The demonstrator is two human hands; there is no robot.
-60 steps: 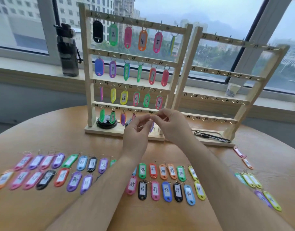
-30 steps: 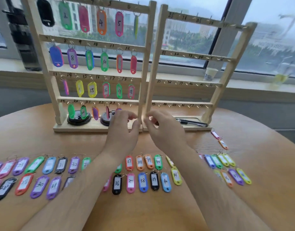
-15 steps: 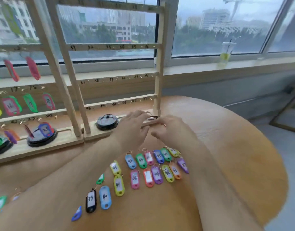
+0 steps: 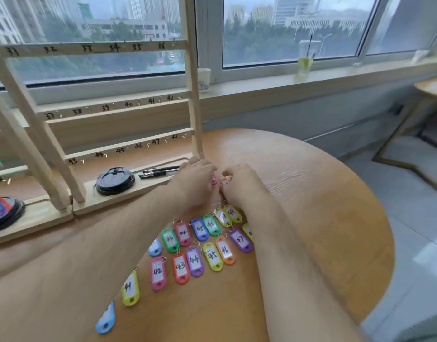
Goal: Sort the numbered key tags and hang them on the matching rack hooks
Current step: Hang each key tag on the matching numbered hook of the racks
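My left hand (image 4: 195, 180) and my right hand (image 4: 241, 185) sit close together on the round wooden table (image 4: 336, 218), by the right foot of the wooden rack (image 4: 128, 146). The left fingers curl onto a pink tag (image 4: 214, 180). The right fingers curl onto an orange tag (image 4: 224, 179). The rack's visible hooks, numbered 31 to 48, are bare. Between my forearms lie two rows of coloured numbered tags, among them a green 43 (image 4: 170, 240) and a yellow 41 (image 4: 130, 290). My arms hide further tags.
A black lid (image 4: 115, 180) and pens (image 4: 158, 172) lie on the rack's base. Another black lid holding tags (image 4: 5, 213) sits at far left. A paper cup (image 4: 204, 79) and a drink cup (image 4: 305, 59) stand on the windowsill. The table's edge curves away at right.
My view has swung right, from the filled left rack to the bare right one. Both hands left the left rack's bottom row and moved to the two tags by the right rack's foot.
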